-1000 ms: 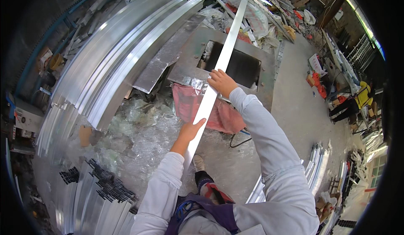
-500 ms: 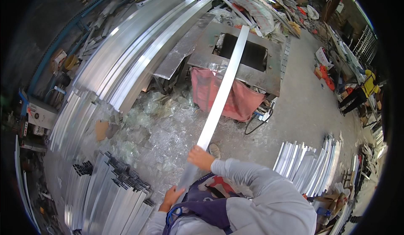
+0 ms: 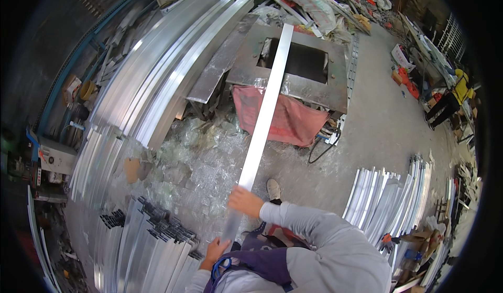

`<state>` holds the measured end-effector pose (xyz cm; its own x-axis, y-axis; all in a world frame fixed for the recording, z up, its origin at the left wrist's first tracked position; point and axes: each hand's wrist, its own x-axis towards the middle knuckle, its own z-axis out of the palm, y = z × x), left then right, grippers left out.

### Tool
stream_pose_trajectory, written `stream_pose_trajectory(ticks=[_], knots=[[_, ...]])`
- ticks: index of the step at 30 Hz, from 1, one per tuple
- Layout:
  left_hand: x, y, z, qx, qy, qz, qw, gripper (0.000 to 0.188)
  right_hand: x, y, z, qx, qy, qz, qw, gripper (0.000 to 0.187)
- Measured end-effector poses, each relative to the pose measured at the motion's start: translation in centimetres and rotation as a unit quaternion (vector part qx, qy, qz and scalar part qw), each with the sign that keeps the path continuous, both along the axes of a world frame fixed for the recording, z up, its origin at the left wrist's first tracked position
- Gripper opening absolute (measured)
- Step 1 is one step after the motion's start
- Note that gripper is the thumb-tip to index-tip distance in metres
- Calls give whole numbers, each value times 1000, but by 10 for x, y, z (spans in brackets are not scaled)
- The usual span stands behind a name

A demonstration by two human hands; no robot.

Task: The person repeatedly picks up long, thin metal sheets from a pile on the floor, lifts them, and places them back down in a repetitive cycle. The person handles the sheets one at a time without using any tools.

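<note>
A long silvery metal profile (image 3: 267,109) slants from my body up to a metal-topped machine table (image 3: 243,70), its far end lying across the table's dark rectangular opening. My right hand (image 3: 245,201) is wrapped over the bar, a little way up from its near end. Lower down, my left hand (image 3: 215,251) grips the near end from the side. Red cloth (image 3: 291,120) hangs from the table's front, below the bar.
Long metal profiles (image 3: 173,67) lie stacked left of the table. Bundled profiles (image 3: 152,256) stand at lower left, and more (image 3: 374,198) at right. Crumpled clear plastic film (image 3: 194,156) covers floor beside me. A person in yellow (image 3: 457,96) stands far right. Scrap lies behind the table.
The bar's far end has shifted left across the table opening, partly as my view turned. Both hands keep their hold on the bar.
</note>
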<state>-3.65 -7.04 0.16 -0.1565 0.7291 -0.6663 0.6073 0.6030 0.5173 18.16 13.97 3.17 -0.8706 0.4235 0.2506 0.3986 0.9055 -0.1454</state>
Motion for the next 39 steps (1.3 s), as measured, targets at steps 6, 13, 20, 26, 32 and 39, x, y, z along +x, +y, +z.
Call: stream_pose_trajectory(ticks=[6, 13, 20, 26, 32, 39], knots=[[113, 268, 49, 69, -15, -52, 996, 90, 97, 129, 29, -7, 123, -302, 945, 49], [220, 541, 50, 188, 23, -87, 978, 102, 181, 95, 26, -230, 162, -392, 876, 54], [265, 590, 69, 159, -11, -95, 983, 102, 195, 60, -28, -377, 252, -419, 787, 47], [196, 501, 23, 183, -5, -102, 978, 85, 155, 140, -32, -436, 374, -441, 690, 55], [112, 287, -11, 124, 41, -84, 988, 97, 102, 148, -46, -506, 428, -496, 561, 83], [18, 28, -15, -16, -9, -43, 999, 82, 13, -19, -43, -694, 388, -408, 448, 81]])
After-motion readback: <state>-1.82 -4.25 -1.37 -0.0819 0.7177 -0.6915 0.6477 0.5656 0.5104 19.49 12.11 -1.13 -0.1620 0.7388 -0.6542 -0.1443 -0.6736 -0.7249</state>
